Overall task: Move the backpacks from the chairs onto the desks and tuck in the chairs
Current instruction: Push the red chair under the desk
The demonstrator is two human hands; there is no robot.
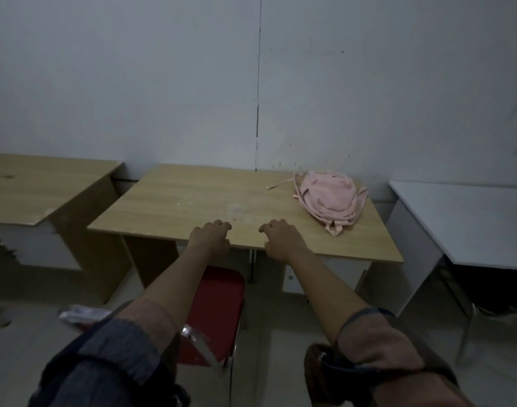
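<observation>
A pink backpack lies flat on the far right part of the wooden desk, straps spread around it. My left hand and my right hand rest side by side on the desk's front edge, fingers curled, with nothing visible in them. Below my forearms a red-seated chair with a chrome frame stands in front of the desk, its far end reaching the desk's front edge. The near part of the chair is blurred and partly hidden by my rolled-up sleeves.
A second wooden desk stands to the left, a narrow gap away. A white desk with metal legs stands to the right. A grey wall runs directly behind all three desks. The floor is pale.
</observation>
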